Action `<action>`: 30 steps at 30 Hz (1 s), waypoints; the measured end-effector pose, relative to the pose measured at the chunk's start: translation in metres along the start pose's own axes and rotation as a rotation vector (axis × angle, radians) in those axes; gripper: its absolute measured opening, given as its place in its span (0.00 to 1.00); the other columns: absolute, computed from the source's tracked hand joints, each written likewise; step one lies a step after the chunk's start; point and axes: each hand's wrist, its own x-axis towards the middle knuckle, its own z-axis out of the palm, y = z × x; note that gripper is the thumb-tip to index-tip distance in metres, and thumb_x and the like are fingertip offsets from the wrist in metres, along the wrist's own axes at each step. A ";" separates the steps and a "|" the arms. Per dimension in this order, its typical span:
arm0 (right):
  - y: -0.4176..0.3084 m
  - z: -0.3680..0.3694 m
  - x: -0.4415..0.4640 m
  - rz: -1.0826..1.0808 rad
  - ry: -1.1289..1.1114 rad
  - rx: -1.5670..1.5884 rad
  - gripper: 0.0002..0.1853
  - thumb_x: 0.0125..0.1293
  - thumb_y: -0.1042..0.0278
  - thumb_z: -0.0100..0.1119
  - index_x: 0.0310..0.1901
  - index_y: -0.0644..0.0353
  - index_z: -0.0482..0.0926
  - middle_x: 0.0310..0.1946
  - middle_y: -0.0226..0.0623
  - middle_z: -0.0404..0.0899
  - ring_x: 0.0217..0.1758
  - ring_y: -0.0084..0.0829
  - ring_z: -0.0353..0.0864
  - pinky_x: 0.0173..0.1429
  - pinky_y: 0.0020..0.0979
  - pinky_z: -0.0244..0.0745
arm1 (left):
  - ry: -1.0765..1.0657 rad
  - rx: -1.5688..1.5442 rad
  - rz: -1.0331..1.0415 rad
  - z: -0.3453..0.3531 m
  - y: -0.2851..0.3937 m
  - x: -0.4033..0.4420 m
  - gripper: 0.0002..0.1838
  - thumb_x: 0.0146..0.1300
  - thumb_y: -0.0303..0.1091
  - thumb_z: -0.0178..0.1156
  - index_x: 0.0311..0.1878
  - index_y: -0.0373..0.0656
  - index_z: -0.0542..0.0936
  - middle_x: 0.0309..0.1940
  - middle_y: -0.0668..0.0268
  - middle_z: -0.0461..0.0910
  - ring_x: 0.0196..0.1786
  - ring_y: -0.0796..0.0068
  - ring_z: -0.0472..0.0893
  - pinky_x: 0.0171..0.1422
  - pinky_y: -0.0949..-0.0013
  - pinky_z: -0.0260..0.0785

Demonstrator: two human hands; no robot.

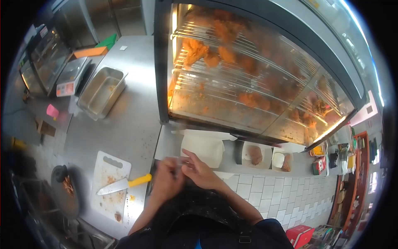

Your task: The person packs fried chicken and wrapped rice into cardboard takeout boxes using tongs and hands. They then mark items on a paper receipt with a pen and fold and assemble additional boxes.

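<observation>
My left hand (168, 178) is close in front of my body, its fingers curled and smeared by motion. Touching or nearly touching it, my right hand (199, 170) has its fingers bent toward the left one. Whatever lies between the fingertips is too blurred to make out. Just beyond the hands is an open, pale food box (203, 148). To the left, a knife with a yellow handle (140, 180) rests on a stained white cutting board (112, 164).
A heated glass cabinet (248, 79) with fried pieces looms ahead. At the left are a metal pan (101, 93), a scale (66, 88) and a dark oval dish (62, 199). Two open boxes with food (256, 155) (283, 161) sit right of the pale box.
</observation>
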 end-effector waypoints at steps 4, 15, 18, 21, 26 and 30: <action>-0.004 -0.014 -0.023 0.151 0.289 0.480 0.25 0.78 0.50 0.45 0.61 0.66 0.65 0.52 0.49 0.79 0.45 0.39 0.85 0.51 0.37 0.80 | -0.413 -0.116 0.220 0.016 0.037 0.035 0.22 0.57 0.32 0.66 0.52 0.37 0.69 0.48 0.50 0.75 0.47 0.46 0.79 0.46 0.56 0.74; 0.014 -0.091 -0.149 0.320 0.693 0.518 0.11 0.77 0.57 0.40 0.47 0.55 0.68 0.28 0.31 0.72 0.18 0.20 0.66 0.21 0.21 0.56 | 0.415 0.211 0.069 0.052 0.051 0.194 0.40 0.64 0.38 0.64 0.70 0.24 0.57 0.64 0.38 0.68 0.66 0.43 0.68 0.71 0.53 0.59; 0.018 -0.088 -0.169 0.447 0.624 0.619 0.11 0.76 0.58 0.42 0.48 0.55 0.67 0.28 0.30 0.72 0.18 0.21 0.66 0.21 0.23 0.58 | 0.391 0.171 -0.018 0.059 0.059 0.191 0.38 0.64 0.39 0.64 0.69 0.25 0.59 0.62 0.39 0.71 0.66 0.44 0.70 0.70 0.54 0.61; 0.014 -0.078 -0.145 0.656 0.487 0.439 0.09 0.76 0.60 0.43 0.46 0.55 0.65 0.28 0.30 0.72 0.19 0.21 0.66 0.21 0.24 0.59 | 0.400 0.139 0.076 0.069 0.066 0.187 0.36 0.64 0.39 0.64 0.69 0.30 0.62 0.61 0.45 0.74 0.61 0.45 0.75 0.64 0.52 0.67; 0.019 -0.058 -0.050 0.325 0.195 0.206 0.14 0.71 0.60 0.57 0.39 0.56 0.62 0.24 0.33 0.74 0.18 0.19 0.66 0.19 0.24 0.59 | -0.055 -0.334 0.239 0.040 0.075 0.168 0.27 0.65 0.33 0.60 0.65 0.33 0.66 0.56 0.49 0.77 0.48 0.47 0.81 0.58 0.55 0.72; -0.068 -0.072 0.052 0.152 0.263 0.390 0.13 0.72 0.57 0.57 0.38 0.58 0.70 0.20 0.33 0.74 0.11 0.20 0.64 0.12 0.24 0.54 | 0.366 -0.379 0.251 -0.032 0.041 0.104 0.11 0.68 0.28 0.57 0.50 0.34 0.75 0.50 0.56 0.81 0.44 0.68 0.83 0.54 0.69 0.71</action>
